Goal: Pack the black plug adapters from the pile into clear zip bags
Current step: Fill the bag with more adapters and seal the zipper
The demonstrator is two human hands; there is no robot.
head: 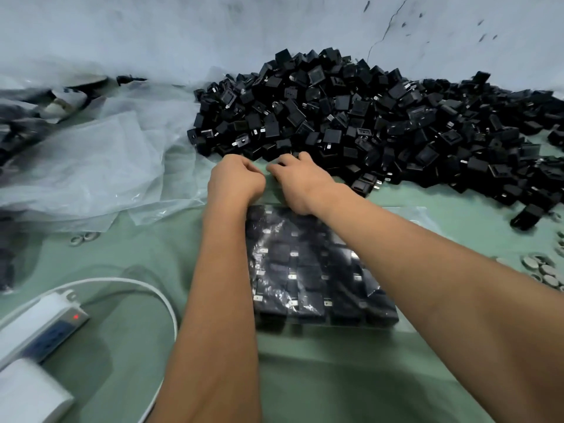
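Head camera view looks down on a pale green tabletop (305,377). Across the upper right of the frame lies a large pile of black square plastic plug adapters (381,123) with small metal prongs, reaching to the right edge. In the centre, under both forearms, a clear zip bag (311,270) lies flat, already filled with black adapters set in neat rows. Its far edge is at the hands, just before the near edge of the pile.

The left hand (236,178) is clenched, with fingers curled under, at the top edge of the bag; I cannot tell if it pinches the plastic. The right hand (297,180) is just beside it, knuckles up and fingers bent down onto the same edge; its grasp is also not clear.

At the middle left, loose crumpled sheets of clear plastic film (91,166) are spread. In the lower left corner a white power strip (39,328) shows a small red light, with a white cable (158,297) curving around it. At the right edge lie some small grey round rings (543,270).
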